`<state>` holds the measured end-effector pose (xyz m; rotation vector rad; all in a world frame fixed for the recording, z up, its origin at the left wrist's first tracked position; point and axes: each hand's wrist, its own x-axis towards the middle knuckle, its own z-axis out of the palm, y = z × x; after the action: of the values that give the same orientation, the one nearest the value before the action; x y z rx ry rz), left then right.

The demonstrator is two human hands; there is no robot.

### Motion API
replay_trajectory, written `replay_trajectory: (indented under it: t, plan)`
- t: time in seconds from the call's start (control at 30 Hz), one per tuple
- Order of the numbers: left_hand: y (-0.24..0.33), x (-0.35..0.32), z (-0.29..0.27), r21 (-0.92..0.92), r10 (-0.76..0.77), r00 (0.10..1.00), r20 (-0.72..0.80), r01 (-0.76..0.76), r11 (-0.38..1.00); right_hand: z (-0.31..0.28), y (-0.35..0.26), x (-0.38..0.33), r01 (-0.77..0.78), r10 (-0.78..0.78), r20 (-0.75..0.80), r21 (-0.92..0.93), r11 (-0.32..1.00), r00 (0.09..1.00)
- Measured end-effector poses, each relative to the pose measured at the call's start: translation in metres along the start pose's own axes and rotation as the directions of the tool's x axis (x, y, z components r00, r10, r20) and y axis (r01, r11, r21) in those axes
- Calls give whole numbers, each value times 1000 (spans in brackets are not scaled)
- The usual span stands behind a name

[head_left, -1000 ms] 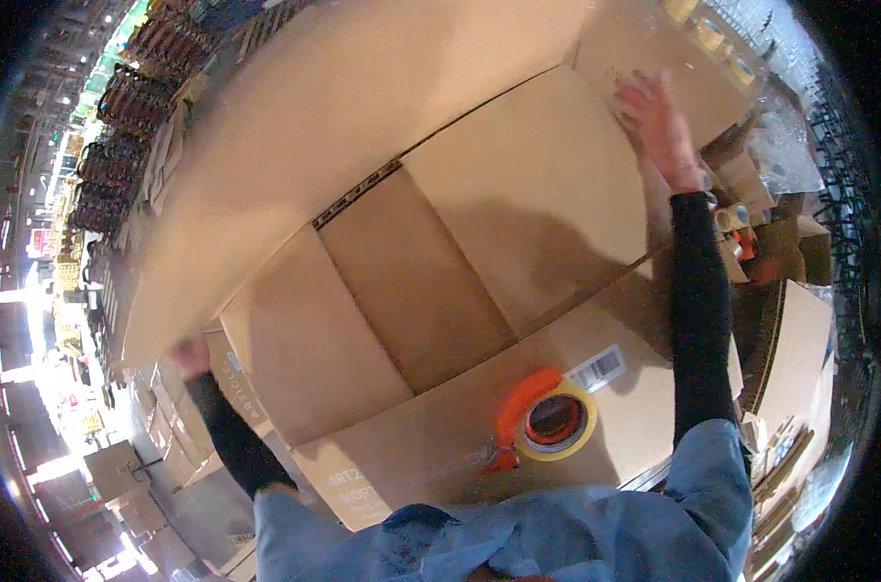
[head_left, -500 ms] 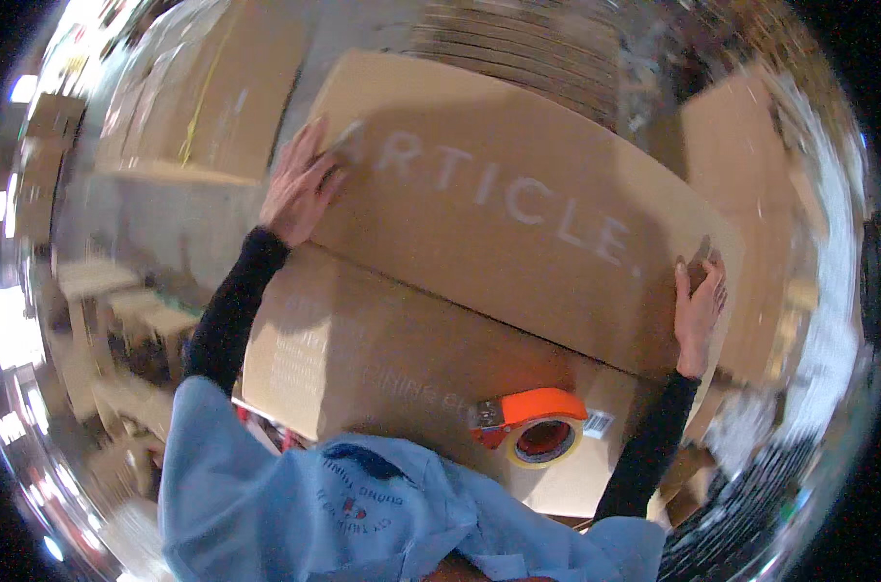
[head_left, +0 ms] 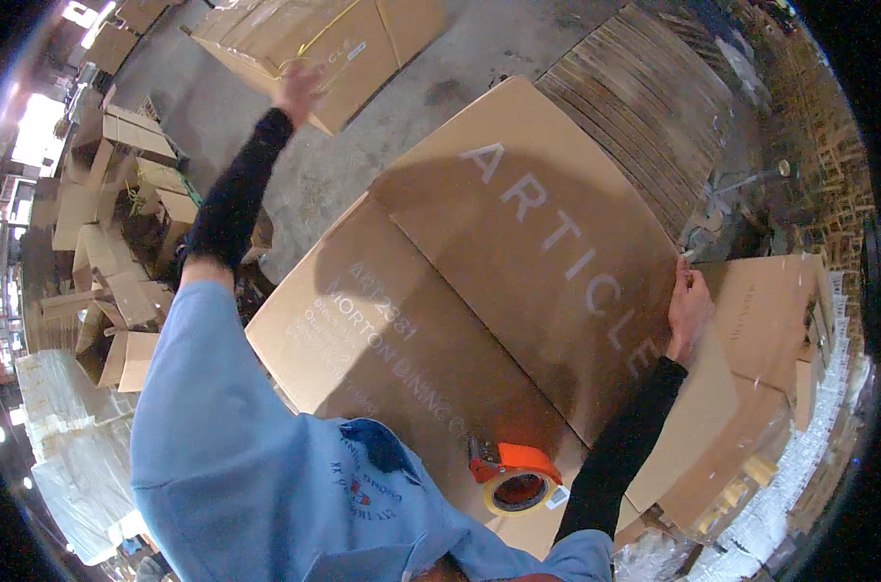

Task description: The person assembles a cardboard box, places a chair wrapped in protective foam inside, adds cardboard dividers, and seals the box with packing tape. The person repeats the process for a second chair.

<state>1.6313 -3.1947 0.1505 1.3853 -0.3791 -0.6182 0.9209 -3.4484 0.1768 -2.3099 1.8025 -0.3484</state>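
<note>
I look down from the head camera on a large flat brown cardboard carton (head_left: 479, 291), lying on its broad side with pale printed lettering across the top face; it fills the middle of the view. My right hand (head_left: 690, 308) rests on the carton's far right edge, fingers curled over the rim in a light grip on the cardboard. My left hand (head_left: 298, 92) is raised off the carton, up over the concrete floor (head_left: 363, 165); it is blurred, and I cannot tell how far its fingers are spread or whether it holds anything. An orange tape dispenser (head_left: 513, 475) with a roll of tape sits on the carton's near edge, just in front of my blue shirt, touched by neither hand.

By my judgement the work is at an early or middle stage: the carton's flaps lie flat and closed along a seam, yet I see no strip of tape on that seam, so sealing appears not yet done.

The carton is shut, so its contents are hidden. A second brown carton (head_left: 770, 320) lies beside its right edge; another flat carton (head_left: 343, 39) rests on the floor beyond my left hand; smaller open boxes (head_left: 120, 223) stand at the left, their insides too dim to read. A wooden pallet (head_left: 654, 107) lies past the carton's far corner.
</note>
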Motion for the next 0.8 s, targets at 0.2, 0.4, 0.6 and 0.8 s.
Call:
replay_trajectory:
  t: [0.2, 0.4, 0.6, 0.8]
  plan:
    - [-68, -105, 105, 692, 278, 897, 344, -442, 570, 3, -6, -5, -105, 104, -16, -122, 987, 994]
    - [-23, -64, 119, 584, -148, 850, 506, -211, 784, 9, 23, 13, -106, 108, -18, 71, 992, 994]
    - [-68, -139, 116, 578, -117, 834, 539, -265, 772, 9, -11, 9, -145, 145, 24, 15, 989, 989]
    - [-2, -98, 102, 665, -389, 759, 522, -77, 743, -6, -10, 8, -124, 133, 109, -84, 989, 985]
